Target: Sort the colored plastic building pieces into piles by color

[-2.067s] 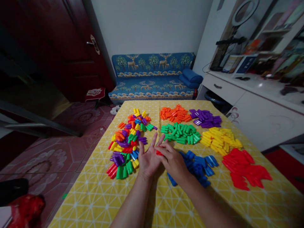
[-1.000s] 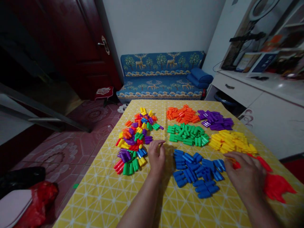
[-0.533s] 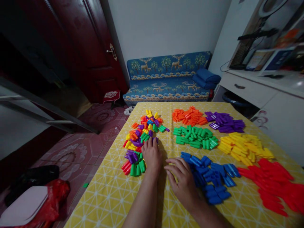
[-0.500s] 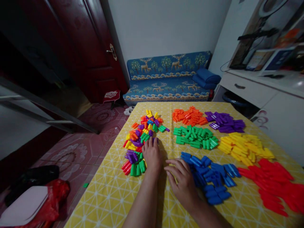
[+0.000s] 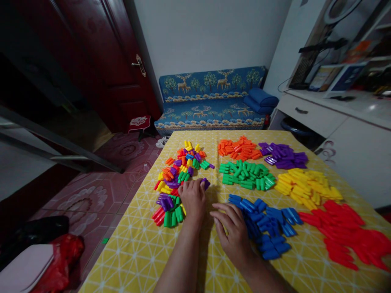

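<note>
At the right edge of a mixed-colour pile, my left hand has its fingers bent round a purple piece, which sticks out past the fingertips. My right hand hovers over the cloth beside the blue pieces, fingers apart and curved, holding nothing. Green pieces lie beyond it, with orange pieces farther back. Purple pieces, yellow pieces and red pieces form separate heaps on the right.
A yellow patterned cloth covers the table. Behind it stands a blue sofa. White drawers are at the right. Red and black bags lie on the floor at the left.
My left hand has closed round the purple piece and drawn it slightly out from the pile's edge. The right hand keeps nearly the same pose. The whole view has shifted slightly.
</note>
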`<action>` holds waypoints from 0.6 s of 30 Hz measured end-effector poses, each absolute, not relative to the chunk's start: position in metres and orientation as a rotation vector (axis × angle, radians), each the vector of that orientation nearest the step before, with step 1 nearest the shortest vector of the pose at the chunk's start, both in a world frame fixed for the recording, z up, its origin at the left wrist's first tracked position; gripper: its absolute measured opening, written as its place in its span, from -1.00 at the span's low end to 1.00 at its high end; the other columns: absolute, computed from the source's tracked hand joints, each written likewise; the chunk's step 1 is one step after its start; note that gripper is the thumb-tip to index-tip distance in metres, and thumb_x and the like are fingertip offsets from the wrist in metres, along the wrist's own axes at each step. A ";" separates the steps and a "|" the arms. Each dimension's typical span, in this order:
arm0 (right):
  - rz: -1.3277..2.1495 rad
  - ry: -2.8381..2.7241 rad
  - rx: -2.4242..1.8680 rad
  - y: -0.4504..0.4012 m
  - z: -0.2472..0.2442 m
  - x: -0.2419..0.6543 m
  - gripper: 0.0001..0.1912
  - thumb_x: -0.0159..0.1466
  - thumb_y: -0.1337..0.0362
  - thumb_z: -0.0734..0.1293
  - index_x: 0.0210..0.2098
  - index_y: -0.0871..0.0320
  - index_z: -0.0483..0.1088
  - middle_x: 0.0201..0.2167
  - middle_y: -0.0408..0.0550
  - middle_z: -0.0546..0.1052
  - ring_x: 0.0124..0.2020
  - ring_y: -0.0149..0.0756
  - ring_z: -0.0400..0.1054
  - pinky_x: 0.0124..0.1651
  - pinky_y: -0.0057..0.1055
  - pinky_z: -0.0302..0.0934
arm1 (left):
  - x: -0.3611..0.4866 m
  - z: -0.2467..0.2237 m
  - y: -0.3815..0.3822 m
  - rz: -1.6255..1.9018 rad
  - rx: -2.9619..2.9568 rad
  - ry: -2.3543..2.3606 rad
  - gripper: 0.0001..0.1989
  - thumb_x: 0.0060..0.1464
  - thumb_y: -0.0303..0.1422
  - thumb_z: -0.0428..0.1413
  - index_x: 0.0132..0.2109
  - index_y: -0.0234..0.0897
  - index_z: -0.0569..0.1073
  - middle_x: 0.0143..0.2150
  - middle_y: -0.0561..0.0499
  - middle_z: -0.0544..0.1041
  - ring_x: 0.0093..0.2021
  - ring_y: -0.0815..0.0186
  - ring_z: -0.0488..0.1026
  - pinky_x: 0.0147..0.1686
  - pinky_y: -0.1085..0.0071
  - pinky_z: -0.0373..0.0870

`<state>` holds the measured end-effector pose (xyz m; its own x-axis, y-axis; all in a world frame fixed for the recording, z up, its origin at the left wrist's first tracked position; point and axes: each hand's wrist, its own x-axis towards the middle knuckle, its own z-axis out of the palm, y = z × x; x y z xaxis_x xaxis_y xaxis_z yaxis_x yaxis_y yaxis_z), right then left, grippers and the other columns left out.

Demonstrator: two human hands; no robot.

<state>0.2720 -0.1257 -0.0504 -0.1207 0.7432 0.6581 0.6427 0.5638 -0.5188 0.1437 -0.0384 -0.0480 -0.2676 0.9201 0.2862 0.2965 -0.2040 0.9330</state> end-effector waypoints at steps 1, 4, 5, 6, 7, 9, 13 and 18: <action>0.126 -1.796 -1.149 -0.125 -0.050 0.274 -0.65 0.28 0.48 0.22 0.00 0.04 0.39 0.01 0.05 0.45 0.03 -0.14 0.36 0.06 -0.05 0.35 | 0.146 -0.046 -0.041 1.510 1.454 1.418 -0.86 0.08 -0.26 0.18 -0.21 -0.09 0.61 -0.23 -0.11 0.54 0.03 0.01 0.29 0.17 0.13 0.06; 0.093 -1.676 -1.203 -0.121 -0.049 0.280 -0.53 0.30 0.44 0.23 0.18 0.05 0.26 0.14 0.12 0.34 0.16 -0.08 0.29 0.13 -0.02 0.31 | 0.157 -0.041 -0.049 1.478 1.460 1.216 -0.85 0.10 -0.26 0.17 -0.20 -0.13 0.61 -0.32 -0.04 0.55 -0.25 0.19 0.40 -0.11 0.31 0.28; 0.079 -1.643 -1.216 -0.119 -0.049 0.282 -0.50 0.30 0.43 0.23 0.21 0.04 0.22 0.16 0.13 0.32 0.19 -0.06 0.26 0.16 0.00 0.29 | 0.161 -0.039 -0.052 1.470 1.439 1.183 -0.85 0.08 -0.26 0.19 -0.21 -0.15 0.61 -0.39 -0.01 0.53 -0.36 0.26 0.38 -0.22 0.37 0.29; 0.072 -1.622 -1.229 -0.117 -0.050 0.284 -0.47 0.30 0.43 0.24 0.24 0.04 0.19 0.18 0.13 0.31 0.21 -0.05 0.24 0.17 0.01 0.28 | 0.164 -0.038 -0.054 1.467 1.414 1.161 -0.85 0.06 -0.26 0.21 -0.23 -0.18 0.60 -0.47 0.03 0.49 -0.44 0.31 0.35 -0.31 0.41 0.27; 0.075 -1.617 -1.243 -0.115 -0.050 0.286 -0.45 0.30 0.42 0.24 0.26 0.03 0.17 0.19 0.13 0.30 0.22 -0.05 0.23 0.18 0.02 0.27 | 0.166 -0.037 -0.056 1.469 1.392 1.146 -0.85 0.03 -0.26 0.23 -0.25 -0.20 0.59 -0.52 0.07 0.45 -0.49 0.35 0.31 -0.37 0.44 0.25; 0.101 -1.642 -1.276 -0.112 -0.053 0.289 -0.42 0.29 0.42 0.25 0.28 0.02 0.15 0.18 0.11 0.32 0.21 -0.05 0.24 0.19 0.01 0.27 | 0.169 -0.037 -0.058 1.463 1.386 1.120 -0.83 0.02 -0.26 0.24 -0.24 -0.23 0.57 -0.58 0.11 0.39 -0.54 0.40 0.27 -0.43 0.48 0.21; 0.165 -1.694 -1.289 -0.109 -0.056 0.293 -0.39 0.24 0.49 0.22 0.25 -0.01 0.21 0.11 0.05 0.39 0.14 -0.11 0.32 0.15 -0.08 0.32 | 0.169 -0.039 -0.059 1.389 1.511 1.088 -0.78 0.09 -0.25 0.17 -0.15 -0.27 0.54 -0.62 0.17 0.28 -0.57 0.45 0.21 -0.48 0.52 0.15; 0.252 -1.726 -1.217 -0.109 -0.049 0.297 -0.40 0.20 0.51 0.24 0.19 -0.01 0.26 0.15 0.03 0.35 0.17 -0.12 0.29 0.18 -0.12 0.29 | 0.169 -0.042 -0.058 1.286 1.553 1.048 -0.68 0.16 -0.19 0.10 -0.04 -0.30 0.51 -0.60 0.16 0.28 -0.56 0.46 0.21 -0.51 0.54 0.13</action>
